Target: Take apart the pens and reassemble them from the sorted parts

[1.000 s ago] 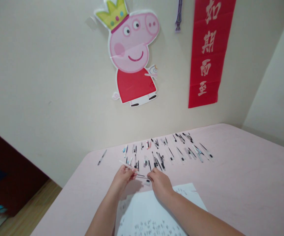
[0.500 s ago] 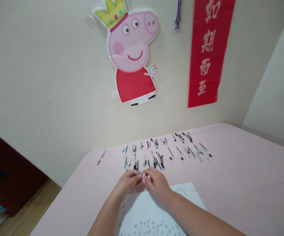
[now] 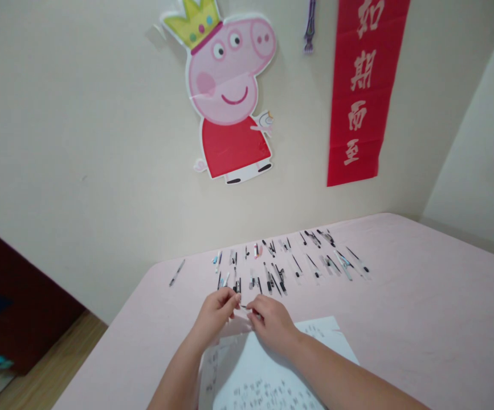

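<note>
My left hand (image 3: 220, 309) is closed in a pinch, just short of the pen parts at the table's middle. What its fingertips hold is too small to make out. My right hand (image 3: 271, 319) faces it a short gap away, thumb and fingers pinched on a thin pen part (image 3: 243, 307) whose dark tip pokes out toward the left hand. Below both wrists lies a white sheet of paper (image 3: 250, 364) with handwriting, partly covered by my right forearm. Beyond the fingers, dismantled pens (image 3: 274, 279) lie in small groups, with black, clear and light blue pieces.
The pen groups form two rows on the pink-covered table (image 3: 400, 319). A single whole-looking pen (image 3: 177, 273) lies apart at the left. Behind the table rises a wall with a cartoon pig cutout (image 3: 233, 97) and a red banner (image 3: 364, 91).
My hands have drawn slightly apart, the left one moving up and left. The light, thin piece that showed at the left fingers is no longer visible; a dark tip now shows at the right fingers.
</note>
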The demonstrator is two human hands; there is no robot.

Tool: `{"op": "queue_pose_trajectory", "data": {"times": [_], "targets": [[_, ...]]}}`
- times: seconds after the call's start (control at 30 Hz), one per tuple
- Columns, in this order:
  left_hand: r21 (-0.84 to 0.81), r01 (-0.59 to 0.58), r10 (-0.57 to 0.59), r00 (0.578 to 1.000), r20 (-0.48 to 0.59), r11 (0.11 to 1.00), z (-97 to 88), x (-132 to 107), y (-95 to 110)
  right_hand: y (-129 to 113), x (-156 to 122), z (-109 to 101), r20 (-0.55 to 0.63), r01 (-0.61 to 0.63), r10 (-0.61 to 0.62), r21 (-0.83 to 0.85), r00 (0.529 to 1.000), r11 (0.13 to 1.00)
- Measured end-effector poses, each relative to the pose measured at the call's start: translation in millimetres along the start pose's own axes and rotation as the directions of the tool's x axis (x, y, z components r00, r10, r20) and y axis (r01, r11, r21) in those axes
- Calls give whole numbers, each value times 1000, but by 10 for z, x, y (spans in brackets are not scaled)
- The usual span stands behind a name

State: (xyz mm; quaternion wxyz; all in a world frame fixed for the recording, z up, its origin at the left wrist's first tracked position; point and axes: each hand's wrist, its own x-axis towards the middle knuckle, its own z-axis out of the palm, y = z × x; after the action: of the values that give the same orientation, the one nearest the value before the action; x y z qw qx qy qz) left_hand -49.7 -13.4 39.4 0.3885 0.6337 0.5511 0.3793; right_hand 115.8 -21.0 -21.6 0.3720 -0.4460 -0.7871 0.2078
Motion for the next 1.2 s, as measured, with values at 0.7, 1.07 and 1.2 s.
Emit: {"op": "queue_pose_trajectory", "data": {"times": [0.7, 1.07, 1.2], "targets": [[612, -375, 147, 909, 390, 696, -61, 98, -369, 2, 14, -7, -124, -65, 75, 85, 989, 994], [472, -389, 243, 908, 341, 791, 54, 26, -269, 306, 109, 46, -270, -297, 460, 479, 846, 826], [351, -472, 320, 854, 411, 809, 170, 16, -300, 300, 107, 43, -305, -249, 448, 518, 840, 818]]}}
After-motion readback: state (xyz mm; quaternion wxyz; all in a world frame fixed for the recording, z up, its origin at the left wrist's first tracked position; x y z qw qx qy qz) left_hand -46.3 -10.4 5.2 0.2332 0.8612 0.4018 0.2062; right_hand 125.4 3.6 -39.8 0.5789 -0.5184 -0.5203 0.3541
